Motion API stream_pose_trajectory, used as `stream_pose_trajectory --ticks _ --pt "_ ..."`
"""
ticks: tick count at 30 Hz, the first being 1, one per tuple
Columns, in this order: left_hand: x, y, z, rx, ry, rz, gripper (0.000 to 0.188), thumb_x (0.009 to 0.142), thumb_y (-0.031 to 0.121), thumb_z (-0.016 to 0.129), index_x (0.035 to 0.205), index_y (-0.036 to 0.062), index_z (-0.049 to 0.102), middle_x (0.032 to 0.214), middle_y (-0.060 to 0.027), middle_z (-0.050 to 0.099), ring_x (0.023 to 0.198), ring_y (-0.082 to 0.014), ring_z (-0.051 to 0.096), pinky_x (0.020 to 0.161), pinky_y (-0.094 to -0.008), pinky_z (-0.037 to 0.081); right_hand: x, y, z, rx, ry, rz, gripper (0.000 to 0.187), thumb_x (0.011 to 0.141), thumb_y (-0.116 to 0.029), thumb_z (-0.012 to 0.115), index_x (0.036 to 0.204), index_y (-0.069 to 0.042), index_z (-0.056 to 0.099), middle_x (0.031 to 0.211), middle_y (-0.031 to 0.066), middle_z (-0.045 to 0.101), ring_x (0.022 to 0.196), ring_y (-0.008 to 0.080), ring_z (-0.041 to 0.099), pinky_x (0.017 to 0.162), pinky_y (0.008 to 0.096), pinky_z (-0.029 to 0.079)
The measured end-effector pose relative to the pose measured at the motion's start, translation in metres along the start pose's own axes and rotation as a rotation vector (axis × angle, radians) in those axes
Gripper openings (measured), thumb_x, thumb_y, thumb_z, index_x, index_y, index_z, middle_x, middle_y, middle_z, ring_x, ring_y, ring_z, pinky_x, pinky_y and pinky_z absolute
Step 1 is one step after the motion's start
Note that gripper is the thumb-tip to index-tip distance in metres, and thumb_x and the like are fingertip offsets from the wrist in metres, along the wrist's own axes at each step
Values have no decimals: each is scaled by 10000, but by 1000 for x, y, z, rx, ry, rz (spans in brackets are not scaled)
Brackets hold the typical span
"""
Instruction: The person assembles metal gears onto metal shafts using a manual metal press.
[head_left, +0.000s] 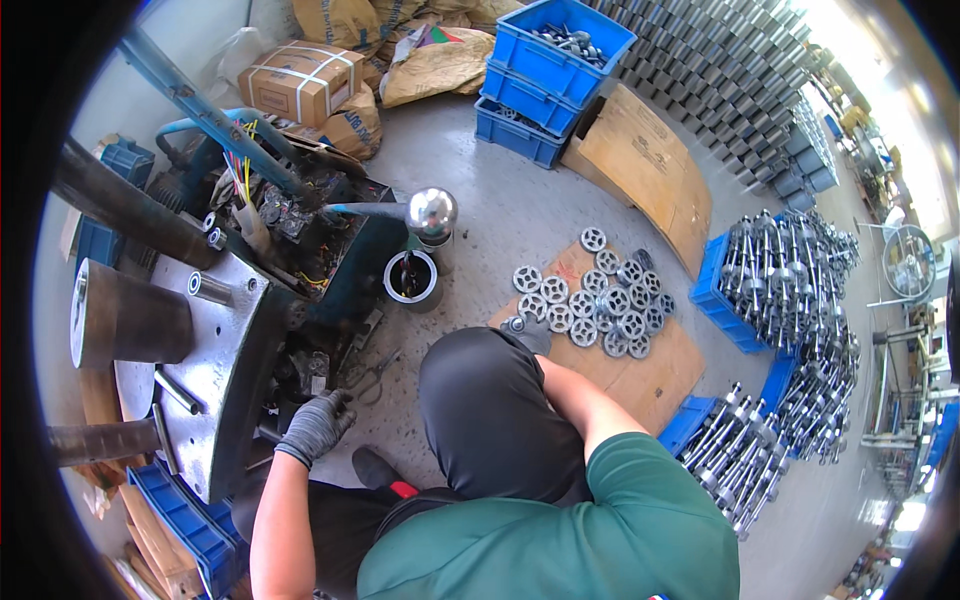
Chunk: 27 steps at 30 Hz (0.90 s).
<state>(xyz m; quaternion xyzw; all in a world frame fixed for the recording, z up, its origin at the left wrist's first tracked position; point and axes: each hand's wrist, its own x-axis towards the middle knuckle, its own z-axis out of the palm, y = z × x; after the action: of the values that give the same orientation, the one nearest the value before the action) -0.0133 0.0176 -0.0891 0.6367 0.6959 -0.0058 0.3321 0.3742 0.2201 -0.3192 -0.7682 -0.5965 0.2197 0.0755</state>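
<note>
The left hand [315,425], in a grey glove, reaches into the dark recess beside the press's round steel plate [215,360] on the left; its fingers curl inward, but whatever they may grip is lost in shadow, so I cannot tell if it holds anything. The right hand is hidden: the bare forearm [580,395] runs behind the black-trousered knee [490,400] toward a small finned metal disc [515,325] on the floor just beyond it, and whether that hand is open or closed cannot be seen. Further right, a cluster of similar cast discs [600,295] lies on a sheet of cardboard [655,375]. At the far right, blue crates [715,290] hold shafted rotors [790,265], their lower rows running together in the lens distortion. A chrome ball lever [432,212] juts from the machine above a round tin [410,277].
</note>
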Motion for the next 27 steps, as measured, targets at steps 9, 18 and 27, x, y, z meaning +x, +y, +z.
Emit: stream_pose_trajectory --ticks 9,18,27 --pt "-10 -5 -4 36 -55 -97 405 946 320 693 1258 62 674 1077 -200 720 1027 -393 688 918 -476 542 13 -27 -2 17 -189 223 571 912 -394 614 1416 -136 538 1417 247 566 1268 422 611 1012 527 530" --pt "-1 -4 -1 68 -66 -72 406 953 328 684 1264 67 674 1064 -196 731 1021 -385 697 906 -480 547 71 12 6 -111 -441 40 403 872 -316 658 1203 -93 714 1288 194 706 1183 372 684 976 453 560" --pt "-13 5 -14 42 39 -45 393 964 351 669 1247 79 670 1042 -199 738 1006 -401 701 897 -494 547 33 107 56 1020 -575 194 207 951 -171 659 1136 -90 703 967 86 713 830 196 635 748 399 530"
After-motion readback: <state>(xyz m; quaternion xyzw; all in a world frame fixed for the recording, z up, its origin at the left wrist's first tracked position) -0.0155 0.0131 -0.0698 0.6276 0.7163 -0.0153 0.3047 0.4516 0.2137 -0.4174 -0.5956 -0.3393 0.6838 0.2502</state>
